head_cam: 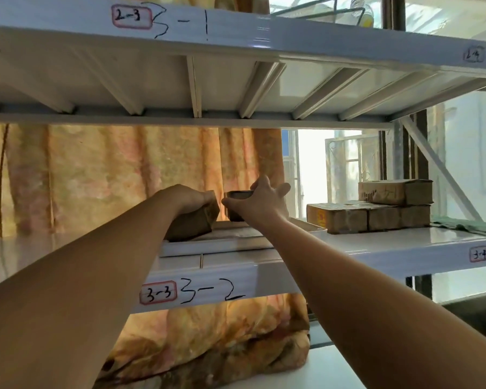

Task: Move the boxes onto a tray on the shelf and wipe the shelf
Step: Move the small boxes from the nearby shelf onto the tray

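A: Boxes? Grip?
B: Left hand (192, 199) clamps brown cardboard box (191, 224) on white flat tray (222, 244); right hand (260, 199) grips small dark box (236, 209) above it.
A: Others?
B: Stacked cardboard boxes (376, 210) far right on white metal shelf (376, 245), green cloth (466, 224) beside.

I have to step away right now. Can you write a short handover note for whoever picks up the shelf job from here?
Left hand: closed on a brown box resting on the white tray.
Right hand: holding a small dark box just above the tray's back part.
Tray sits on the shelf marked 3-2.
Done: one box on the tray, a second about to go down.
Left: the stack of brown boxes to the right is still off the tray. A green cloth lies beyond them; the wiping does not look started.
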A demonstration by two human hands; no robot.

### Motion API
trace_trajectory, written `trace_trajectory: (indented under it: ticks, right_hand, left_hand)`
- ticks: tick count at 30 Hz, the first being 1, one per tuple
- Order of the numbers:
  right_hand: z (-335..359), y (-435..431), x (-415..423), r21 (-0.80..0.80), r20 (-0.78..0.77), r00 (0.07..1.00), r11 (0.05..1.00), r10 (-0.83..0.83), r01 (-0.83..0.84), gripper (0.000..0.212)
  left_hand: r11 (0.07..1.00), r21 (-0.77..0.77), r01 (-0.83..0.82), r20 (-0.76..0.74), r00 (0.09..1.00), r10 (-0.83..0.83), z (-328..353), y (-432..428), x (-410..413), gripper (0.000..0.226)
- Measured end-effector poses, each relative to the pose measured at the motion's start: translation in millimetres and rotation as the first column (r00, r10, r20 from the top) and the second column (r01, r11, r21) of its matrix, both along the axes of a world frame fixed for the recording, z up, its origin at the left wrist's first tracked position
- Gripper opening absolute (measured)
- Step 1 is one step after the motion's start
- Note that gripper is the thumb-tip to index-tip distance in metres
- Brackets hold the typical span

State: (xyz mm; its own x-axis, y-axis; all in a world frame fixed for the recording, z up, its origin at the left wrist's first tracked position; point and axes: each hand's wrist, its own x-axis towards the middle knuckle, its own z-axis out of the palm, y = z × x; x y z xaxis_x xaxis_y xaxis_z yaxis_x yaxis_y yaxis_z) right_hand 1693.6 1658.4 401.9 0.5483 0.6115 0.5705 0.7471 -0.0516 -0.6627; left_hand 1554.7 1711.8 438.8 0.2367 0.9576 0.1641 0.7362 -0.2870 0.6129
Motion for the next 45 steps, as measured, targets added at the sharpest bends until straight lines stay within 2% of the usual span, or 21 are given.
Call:
trace_trajectory:
  ticks: [4, 8, 10, 13, 18, 23, 26, 27, 29, 31, 39, 45]
  right_hand:
    - [-1, 1, -3, -0.015, -0.018, 1.000, 1.000, -0.009, 0.009, 0.073]
    - [-3, 0, -2, -0.015, -0.027, 1.000, 1.000, -0.006, 0.006, 0.070]
    - [-4, 0, -1, -0.023, -0.035, 0.999, 1.000, 0.003, -0.003, 0.065]
    - [-8, 0, 0, -0.017, -0.045, 0.999, 1.000, 0.011, -0.012, 0.056]
    - [-12, 4, 1, -0.035, -0.006, 0.999, 0.999, 0.036, -0.037, 0.066]
    - [-11, 10, 1, -0.019, -0.018, 1.000, 0.999, 0.025, -0.026, 0.076]
    - [-9, 12, 1, -0.028, -0.040, 0.999, 0.999, 0.025, -0.026, 0.081]
    - [-9, 12, 1, -0.037, -0.050, 0.998, 0.999, 0.034, -0.036, 0.080]
    - [-8, 14, 1, -0.050, -0.061, 0.997, 0.998, 0.047, -0.050, 0.078]
    - [-7, 17, -1, -0.050, -0.074, 0.996, 0.998, 0.043, -0.047, 0.074]
    - [-9, 27, -7, -0.162, -0.052, 0.998, 0.986, 0.026, -0.034, 0.068]
    - [-6, 36, -2, -0.159, -0.068, 0.997, 0.986, 0.042, -0.052, 0.063]
  left_hand:
    - [0.993, 0.102, -0.058, -0.106, 0.992, 0.069, -6, 5, 7, 0.087]
    - [0.974, 0.192, -0.119, -0.161, 0.975, 0.151, -15, 7, 10, 0.096]
    - [0.963, 0.218, -0.157, -0.153, 0.969, 0.193, -20, 6, 11, 0.092]
    - [0.954, 0.249, -0.168, -0.217, 0.950, 0.223, -28, 5, 13, 0.085]
    - [0.953, 0.257, -0.160, -0.245, 0.943, 0.224, -28, 8, 13, 0.081]
    - [0.959, 0.265, -0.102, -0.337, 0.922, 0.191, -24, 13, 5, 0.108]
    - [0.973, 0.231, 0.013, -0.360, 0.930, 0.073, -23, 23, -3, 0.133]
    - [0.978, 0.197, 0.073, -0.363, 0.932, 0.003, -23, 23, -6, 0.132]
    - [0.971, 0.147, 0.187, -0.358, 0.925, -0.124, -24, 22, -12, 0.106]
    - [0.960, 0.123, 0.253, -0.354, 0.914, -0.196, -27, 26, -16, 0.093]
    - [0.938, 0.227, 0.261, -0.273, 0.942, -0.196, -37, 48, -21, 0.084]
    - [0.920, 0.314, 0.235, -0.202, 0.963, -0.177, -50, 56, -23, 0.083]
